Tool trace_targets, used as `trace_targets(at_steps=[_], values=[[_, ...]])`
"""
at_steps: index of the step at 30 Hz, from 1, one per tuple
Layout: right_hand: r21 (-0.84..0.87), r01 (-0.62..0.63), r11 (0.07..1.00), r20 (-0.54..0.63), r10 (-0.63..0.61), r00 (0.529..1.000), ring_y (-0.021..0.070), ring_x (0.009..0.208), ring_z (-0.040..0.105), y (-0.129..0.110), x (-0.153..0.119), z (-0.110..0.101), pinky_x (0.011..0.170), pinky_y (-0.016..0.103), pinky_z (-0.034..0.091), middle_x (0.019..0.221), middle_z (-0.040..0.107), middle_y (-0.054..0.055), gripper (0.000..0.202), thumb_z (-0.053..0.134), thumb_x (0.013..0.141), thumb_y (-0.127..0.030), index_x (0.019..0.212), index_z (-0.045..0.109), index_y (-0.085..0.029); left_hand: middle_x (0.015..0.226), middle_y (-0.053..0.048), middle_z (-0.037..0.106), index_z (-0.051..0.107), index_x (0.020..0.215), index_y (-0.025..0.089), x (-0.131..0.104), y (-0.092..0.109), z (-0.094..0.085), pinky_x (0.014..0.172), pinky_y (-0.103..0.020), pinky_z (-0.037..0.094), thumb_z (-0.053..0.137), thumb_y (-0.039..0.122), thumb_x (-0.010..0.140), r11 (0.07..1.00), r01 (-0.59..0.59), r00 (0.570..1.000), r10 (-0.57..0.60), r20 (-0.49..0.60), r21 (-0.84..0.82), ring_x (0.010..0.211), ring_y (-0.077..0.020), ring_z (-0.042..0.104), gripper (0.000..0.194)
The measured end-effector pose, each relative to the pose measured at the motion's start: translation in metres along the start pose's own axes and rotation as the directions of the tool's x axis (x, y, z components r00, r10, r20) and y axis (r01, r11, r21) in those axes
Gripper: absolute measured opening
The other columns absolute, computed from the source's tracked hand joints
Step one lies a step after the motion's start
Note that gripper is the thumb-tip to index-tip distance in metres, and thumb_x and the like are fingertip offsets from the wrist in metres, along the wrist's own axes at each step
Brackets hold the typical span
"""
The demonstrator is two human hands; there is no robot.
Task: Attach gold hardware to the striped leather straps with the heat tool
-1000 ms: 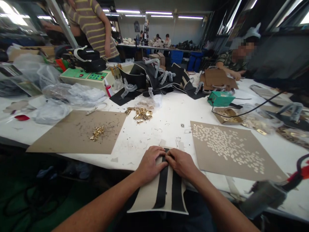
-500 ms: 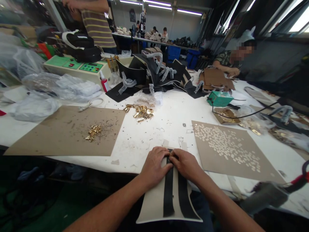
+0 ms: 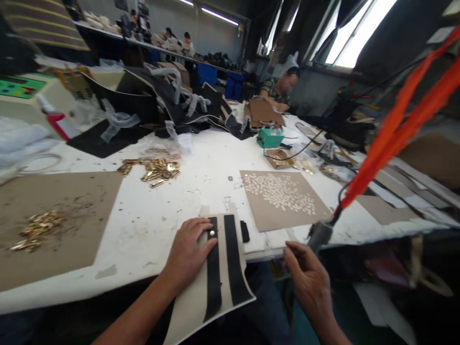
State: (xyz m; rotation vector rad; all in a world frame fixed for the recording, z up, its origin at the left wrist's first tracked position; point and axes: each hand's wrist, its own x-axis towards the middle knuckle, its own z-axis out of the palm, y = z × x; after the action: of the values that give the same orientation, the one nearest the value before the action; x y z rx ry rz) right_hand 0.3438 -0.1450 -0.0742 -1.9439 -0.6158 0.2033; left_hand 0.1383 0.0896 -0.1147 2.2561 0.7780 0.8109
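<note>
A cream panel with two black strips lies over the table's front edge, its lower end hanging toward me. On the left strip, near its top, sits a small shiny round metal piece. My left hand presses on the panel's left side, thumb and fingertips around that piece. Off to the right, my right hand is raised with thumb and fingers apart, and I see nothing in it. Just beyond its fingers hangs a grey cylindrical tool on a cord with orange straps.
Brown board carries many small pale rings; another board at left holds gold hardware. More gold pieces lie mid-table. Black panels are heaped behind. A green box stands near a seated person.
My right hand has left the panel and moved right toward the hanging tool. The left hand stays on the panel. The view has turned right, and the shiny metal piece now shows.
</note>
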Motion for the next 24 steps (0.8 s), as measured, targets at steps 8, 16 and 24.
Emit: trace_targets(at_steps=[8, 16, 24], values=[[-0.144, -0.230, 0.962, -0.227, 0.194, 0.954, 0.0319, 0.103, 0.069, 0.059, 0.031, -0.067, 0.088, 0.041, 0.057, 0.118, 0.070, 0.014, 0.082, 0.076, 0.071, -0.067, 0.133, 0.059, -0.015, 0.125, -0.007, 0.067, 0.069, 0.113, 0.026, 0.003, -0.013, 0.005, 0.107, -0.057, 0.045, 0.069, 0.037, 0.091, 0.996, -0.076, 0.997, 0.075, 0.015, 0.049, 0.121, -0.0312, 0.057, 0.025], [-0.262, -0.203, 0.943, -0.044, 0.199, 0.979, 0.0349, 0.085, 0.068, 0.036, 0.058, -0.047, 0.074, 0.043, 0.053, 0.082, 0.072, 0.010, 0.052, 0.064, 0.081, -0.070, 0.094, 0.070, -0.020, 0.125, -0.006, 0.067, 0.070, 0.109, 0.024, -0.003, 0.004, 0.000, 0.106, -0.052, 0.047, 0.075, 0.024, 0.085, 1.000, 0.001, 1.000, -0.001, 0.028, 0.018, 0.120, -0.0292, 0.057, 0.024], [0.723, -0.113, 0.682, 0.272, -0.131, 0.953, 0.0128, 0.058, 0.054, -0.094, 0.052, 0.070, 0.061, 0.030, 0.052, 0.070, 0.054, -0.005, 0.036, 0.081, 0.080, -0.041, 0.101, 0.059, -0.023, 0.124, -0.005, 0.068, 0.070, 0.107, 0.025, -0.005, 0.012, -0.003, 0.106, -0.050, 0.046, 0.077, 0.022, 0.084, 0.999, 0.049, 0.998, -0.049, 0.034, -0.015, 0.121, -0.0290, 0.057, 0.024]])
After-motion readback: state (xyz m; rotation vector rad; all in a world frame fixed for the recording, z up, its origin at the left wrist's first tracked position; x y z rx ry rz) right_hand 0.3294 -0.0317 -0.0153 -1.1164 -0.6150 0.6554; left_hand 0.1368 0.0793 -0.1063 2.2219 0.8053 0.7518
